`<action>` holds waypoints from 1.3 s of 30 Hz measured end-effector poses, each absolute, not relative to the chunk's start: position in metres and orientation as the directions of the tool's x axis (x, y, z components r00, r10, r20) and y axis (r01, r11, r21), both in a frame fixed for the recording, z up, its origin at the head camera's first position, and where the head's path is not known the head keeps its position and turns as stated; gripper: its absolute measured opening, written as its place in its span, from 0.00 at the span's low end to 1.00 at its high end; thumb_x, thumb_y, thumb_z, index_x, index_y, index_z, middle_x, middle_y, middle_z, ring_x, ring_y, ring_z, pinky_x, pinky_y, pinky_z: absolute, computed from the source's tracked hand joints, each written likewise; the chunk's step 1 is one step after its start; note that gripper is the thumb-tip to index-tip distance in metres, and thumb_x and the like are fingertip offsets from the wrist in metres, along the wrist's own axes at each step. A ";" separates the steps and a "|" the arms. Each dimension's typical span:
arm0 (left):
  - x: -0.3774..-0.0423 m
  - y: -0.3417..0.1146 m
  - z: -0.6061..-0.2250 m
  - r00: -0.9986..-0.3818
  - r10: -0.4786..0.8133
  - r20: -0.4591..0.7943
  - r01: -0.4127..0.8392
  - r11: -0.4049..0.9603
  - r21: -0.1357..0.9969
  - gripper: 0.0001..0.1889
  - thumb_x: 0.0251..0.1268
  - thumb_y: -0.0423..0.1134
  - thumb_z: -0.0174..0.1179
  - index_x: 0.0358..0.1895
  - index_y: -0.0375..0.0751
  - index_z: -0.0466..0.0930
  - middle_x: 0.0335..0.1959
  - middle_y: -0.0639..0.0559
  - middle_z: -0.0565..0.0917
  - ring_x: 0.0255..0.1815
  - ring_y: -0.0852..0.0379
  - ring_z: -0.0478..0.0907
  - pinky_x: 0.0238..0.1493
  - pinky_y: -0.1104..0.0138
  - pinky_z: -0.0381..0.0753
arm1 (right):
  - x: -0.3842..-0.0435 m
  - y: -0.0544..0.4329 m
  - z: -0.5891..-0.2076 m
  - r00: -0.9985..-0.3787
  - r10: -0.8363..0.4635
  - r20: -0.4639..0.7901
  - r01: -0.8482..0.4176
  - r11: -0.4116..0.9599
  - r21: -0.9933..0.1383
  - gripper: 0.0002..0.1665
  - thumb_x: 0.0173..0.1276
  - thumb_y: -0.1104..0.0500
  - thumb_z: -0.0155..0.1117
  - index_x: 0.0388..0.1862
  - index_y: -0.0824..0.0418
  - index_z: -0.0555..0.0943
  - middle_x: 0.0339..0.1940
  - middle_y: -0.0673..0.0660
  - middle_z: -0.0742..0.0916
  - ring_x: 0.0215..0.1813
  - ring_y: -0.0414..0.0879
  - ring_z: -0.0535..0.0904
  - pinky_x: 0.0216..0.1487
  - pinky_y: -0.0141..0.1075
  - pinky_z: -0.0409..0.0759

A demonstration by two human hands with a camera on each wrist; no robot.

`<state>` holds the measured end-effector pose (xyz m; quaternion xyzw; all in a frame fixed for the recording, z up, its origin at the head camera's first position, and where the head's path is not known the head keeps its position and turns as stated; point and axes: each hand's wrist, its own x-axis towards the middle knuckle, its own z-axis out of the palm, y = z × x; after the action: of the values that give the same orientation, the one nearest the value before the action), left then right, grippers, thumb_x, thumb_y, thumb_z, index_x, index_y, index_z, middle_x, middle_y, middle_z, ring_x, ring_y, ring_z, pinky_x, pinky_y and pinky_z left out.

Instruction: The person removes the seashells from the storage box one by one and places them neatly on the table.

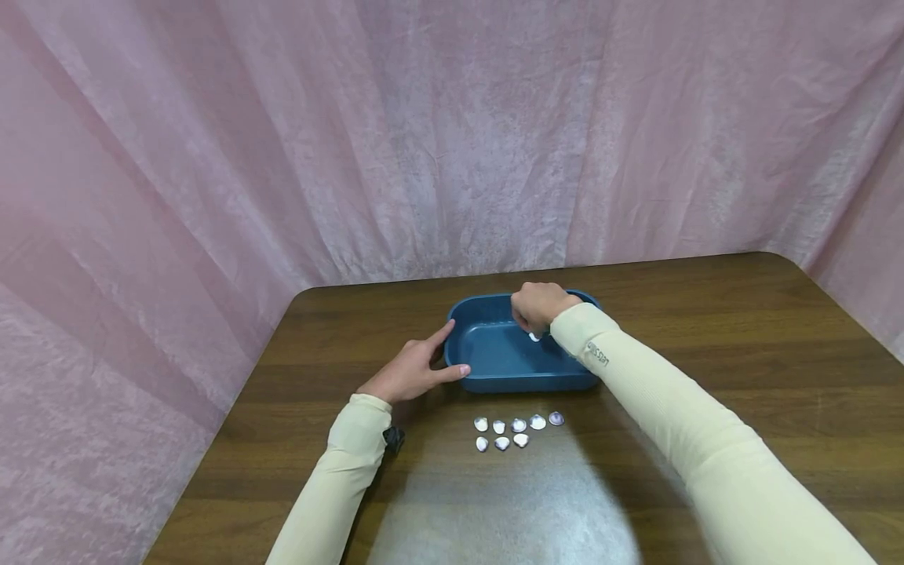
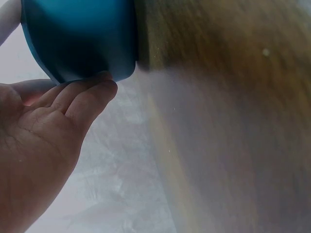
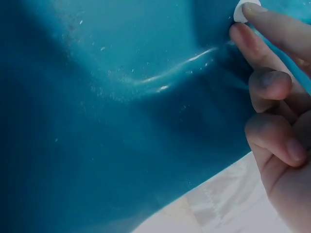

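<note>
A blue rectangular tub [image 1: 508, 382] with rounded corners stands on the table. Against its left end rests my left hand [image 1: 411, 372], fingers extended along the outer wall and the thumb spread toward the near corner. In the left wrist view, those fingers [image 2: 92, 99] touch the tub's outside [image 2: 92, 43]. My right hand [image 1: 540, 304] reaches over the tub and pinches a small white shell [image 3: 247, 9] between thumb and index finger, low inside. The other fingers of that hand are curled. Several small pale shells [image 1: 519, 425] lie in two rows in front of the tub.
The brown wooden table [image 1: 311, 337] carries the tub and shells, with glare near its front. Pink curtains [image 1: 452, 141] hang behind the back edge and along the sides. A small black object [image 1: 394, 439] sits at my left wrist.
</note>
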<state>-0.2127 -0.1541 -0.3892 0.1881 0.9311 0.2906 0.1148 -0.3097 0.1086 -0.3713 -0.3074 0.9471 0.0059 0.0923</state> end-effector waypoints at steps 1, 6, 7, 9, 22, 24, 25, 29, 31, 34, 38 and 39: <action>-0.213 -0.154 -0.389 -0.903 0.417 -0.104 0.283 0.759 0.586 0.51 0.64 0.66 0.62 0.82 0.52 0.45 0.80 0.43 0.61 0.80 0.46 0.61 0.76 0.49 0.67 | -0.309 0.109 -0.371 -0.795 -0.579 -0.182 -0.582 0.812 -0.040 0.17 0.55 0.71 0.70 0.16 0.52 0.81 0.23 0.49 0.82 0.28 0.44 0.75 0.26 0.35 0.72; -0.214 -0.155 -0.391 -0.905 0.414 -0.101 0.282 0.759 0.587 0.51 0.64 0.66 0.62 0.82 0.52 0.46 0.80 0.42 0.61 0.80 0.46 0.61 0.76 0.49 0.67 | -0.306 0.107 -0.368 -0.791 -0.572 -0.218 -0.580 0.814 -0.031 0.14 0.51 0.71 0.77 0.21 0.54 0.83 0.28 0.50 0.84 0.31 0.46 0.77 0.29 0.37 0.75; -0.214 -0.154 -0.391 -0.905 0.414 -0.100 0.283 0.759 0.586 0.51 0.64 0.66 0.62 0.82 0.52 0.46 0.80 0.42 0.61 0.80 0.46 0.62 0.76 0.49 0.67 | -0.305 0.106 -0.368 -0.786 -0.575 -0.226 -0.584 0.811 -0.034 0.14 0.51 0.72 0.77 0.21 0.54 0.83 0.27 0.50 0.84 0.30 0.45 0.77 0.29 0.36 0.75; -0.214 -0.154 -0.392 -0.903 0.417 -0.099 0.287 0.760 0.583 0.51 0.64 0.66 0.62 0.82 0.52 0.46 0.79 0.42 0.62 0.79 0.46 0.62 0.76 0.50 0.68 | -0.304 0.106 -0.368 -0.776 -0.582 -0.242 -0.591 0.806 -0.043 0.15 0.52 0.73 0.76 0.19 0.55 0.82 0.25 0.50 0.84 0.29 0.45 0.76 0.27 0.35 0.74; -0.214 -0.154 -0.389 -0.900 0.423 -0.110 0.283 0.756 0.590 0.51 0.64 0.65 0.62 0.82 0.52 0.45 0.80 0.43 0.59 0.80 0.47 0.61 0.76 0.50 0.67 | -0.304 0.108 -0.363 -0.748 -0.610 -0.262 -0.613 0.786 -0.083 0.27 0.50 0.76 0.74 0.10 0.52 0.71 0.13 0.48 0.75 0.21 0.41 0.68 0.22 0.31 0.67; -0.214 -0.154 -0.390 -0.899 0.425 -0.108 0.286 0.756 0.589 0.51 0.64 0.65 0.62 0.82 0.51 0.45 0.80 0.43 0.60 0.80 0.47 0.61 0.76 0.50 0.67 | -0.304 0.108 -0.361 -0.754 -0.605 -0.257 -0.606 0.791 -0.085 0.24 0.49 0.77 0.73 0.11 0.53 0.74 0.16 0.48 0.77 0.22 0.41 0.70 0.23 0.32 0.68; -0.214 -0.154 -0.390 -0.898 0.426 -0.107 0.288 0.755 0.589 0.51 0.64 0.65 0.62 0.83 0.51 0.45 0.80 0.43 0.60 0.80 0.46 0.61 0.76 0.50 0.67 | -0.303 0.108 -0.360 -0.756 -0.603 -0.257 -0.603 0.793 -0.088 0.22 0.49 0.78 0.73 0.13 0.54 0.76 0.17 0.49 0.79 0.23 0.42 0.72 0.23 0.32 0.70; -0.214 -0.154 -0.389 -0.897 0.431 -0.104 0.294 0.754 0.588 0.51 0.65 0.65 0.62 0.83 0.50 0.45 0.80 0.42 0.60 0.80 0.46 0.61 0.76 0.50 0.67 | -0.299 0.107 -0.352 -0.771 -0.589 -0.241 -0.589 0.804 -0.080 0.15 0.50 0.76 0.74 0.21 0.56 0.85 0.27 0.50 0.86 0.27 0.43 0.79 0.25 0.33 0.76; -0.214 -0.154 -0.389 -0.895 0.433 -0.105 0.295 0.753 0.589 0.51 0.65 0.65 0.62 0.83 0.50 0.45 0.80 0.42 0.60 0.80 0.46 0.61 0.76 0.49 0.67 | -0.297 0.107 -0.347 -0.772 -0.589 -0.240 -0.590 0.804 -0.077 0.13 0.52 0.74 0.75 0.25 0.57 0.87 0.31 0.51 0.88 0.27 0.44 0.81 0.25 0.33 0.78; -0.214 -0.154 -0.388 -0.895 0.432 -0.109 0.292 0.753 0.591 0.51 0.65 0.65 0.61 0.83 0.50 0.45 0.80 0.43 0.59 0.80 0.46 0.61 0.76 0.49 0.67 | -0.293 0.107 -0.339 -0.762 -0.599 -0.244 -0.599 0.796 -0.083 0.12 0.56 0.74 0.73 0.26 0.56 0.89 0.31 0.51 0.89 0.23 0.44 0.81 0.24 0.32 0.79; -0.214 -0.155 -0.388 -0.897 0.427 -0.114 0.286 0.757 0.588 0.51 0.64 0.66 0.61 0.83 0.51 0.44 0.81 0.43 0.59 0.80 0.46 0.61 0.76 0.49 0.67 | -0.288 0.105 -0.330 -0.727 -0.649 -0.223 -0.647 0.757 -0.090 0.16 0.57 0.76 0.68 0.24 0.56 0.90 0.27 0.50 0.88 0.21 0.42 0.79 0.22 0.31 0.77; -0.214 -0.155 -0.388 -0.898 0.425 -0.113 0.284 0.757 0.588 0.51 0.64 0.66 0.61 0.83 0.51 0.45 0.80 0.43 0.59 0.80 0.47 0.61 0.76 0.49 0.68 | -0.286 0.105 -0.328 -0.715 -0.665 -0.215 -0.663 0.743 -0.094 0.16 0.57 0.76 0.68 0.23 0.56 0.90 0.26 0.50 0.88 0.23 0.42 0.79 0.23 0.31 0.77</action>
<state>-0.2136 -0.1546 -0.3884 0.1909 0.9295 0.2915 0.1207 -0.2858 0.1049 -0.3281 -0.3586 0.9260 -0.0048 0.1181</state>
